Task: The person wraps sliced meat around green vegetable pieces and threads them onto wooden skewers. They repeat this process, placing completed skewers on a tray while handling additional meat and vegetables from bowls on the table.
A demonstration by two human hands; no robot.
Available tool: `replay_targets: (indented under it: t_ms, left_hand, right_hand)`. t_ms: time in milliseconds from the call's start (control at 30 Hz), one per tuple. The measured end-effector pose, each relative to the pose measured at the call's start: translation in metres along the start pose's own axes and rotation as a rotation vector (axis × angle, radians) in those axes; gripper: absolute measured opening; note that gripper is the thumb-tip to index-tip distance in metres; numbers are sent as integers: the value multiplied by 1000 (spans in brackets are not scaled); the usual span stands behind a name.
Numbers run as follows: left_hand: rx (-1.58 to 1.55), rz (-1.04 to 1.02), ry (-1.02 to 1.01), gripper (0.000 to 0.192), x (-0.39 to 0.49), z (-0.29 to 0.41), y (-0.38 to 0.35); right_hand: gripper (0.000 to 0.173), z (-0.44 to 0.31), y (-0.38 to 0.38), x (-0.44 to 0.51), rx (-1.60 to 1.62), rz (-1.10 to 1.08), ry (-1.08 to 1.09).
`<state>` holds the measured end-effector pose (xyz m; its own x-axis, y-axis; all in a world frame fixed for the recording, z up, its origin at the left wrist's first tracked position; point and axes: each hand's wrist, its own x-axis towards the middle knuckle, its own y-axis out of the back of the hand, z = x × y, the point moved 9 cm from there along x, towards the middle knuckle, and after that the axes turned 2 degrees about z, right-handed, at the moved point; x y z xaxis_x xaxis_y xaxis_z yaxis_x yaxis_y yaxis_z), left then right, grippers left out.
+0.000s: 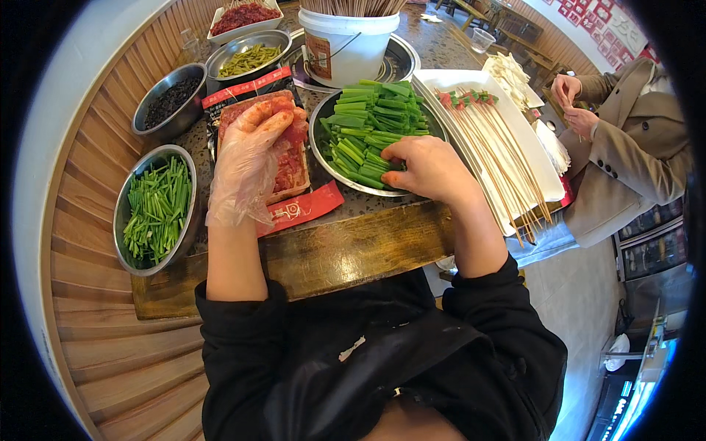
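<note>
My left hand [248,149], in a clear plastic glove stained red, is over an opened pack of sliced raw meat [289,171]. Its fingers are closed on a thin slice of raw meat [297,132] that shows below the fingertips. My bare right hand [424,168] reaches into a round steel bowl [315,140] of cut green scallions [358,149]. Its thumb and forefinger touch the scallion pieces, and whether they grip one is hidden. Right of the bowl, a white tray [529,165] bears several wooden skewers [496,160] with meat and green pieces on their far ends.
Bowls of cut green stalks [160,209], dark shreds [171,102] and green pickled pieces [248,59] stand left. A white bucket [350,47] of skewers and a tray of red food [245,19] are behind. Another person's hands [573,105] are at the right. The table's wooden edge [353,248] runs before me.
</note>
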<state>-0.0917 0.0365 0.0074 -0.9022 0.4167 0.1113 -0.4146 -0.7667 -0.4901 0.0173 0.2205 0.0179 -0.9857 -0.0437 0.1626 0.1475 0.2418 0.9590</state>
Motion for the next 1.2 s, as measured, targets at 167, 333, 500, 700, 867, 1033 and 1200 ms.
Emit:
replay_targets:
  t_ms: [167, 333, 500, 700, 867, 1033, 1200]
  left_hand:
    - [20, -24, -70, 25, 1, 3, 0]
    - [44, 7, -103, 23, -2, 11, 1]
    - [49, 11, -88, 19, -3, 10, -2]
    - [-57, -69, -17, 16, -6, -3, -17]
    - [-145, -49, 49, 17, -10, -6, -22]
    - [-155, -40, 66, 17, -14, -7, -25]
    - [-124, -48, 80, 19, -14, -8, -26]
  right_hand:
    - [28, 3, -5, 0, -41, -58, -36]
    - [22, -2, -7, 4, -75, -62, 2]
    - [22, 5, -7, 5, -47, -70, -21]
    - [21, 5, -9, 6, -70, -41, 5]
    - [28, 32, 8, 2, 338, -2, -171]
    - [21, 27, 15, 2, 277, 104, -95]
    - [29, 8, 16, 3, 35, 151, 18]
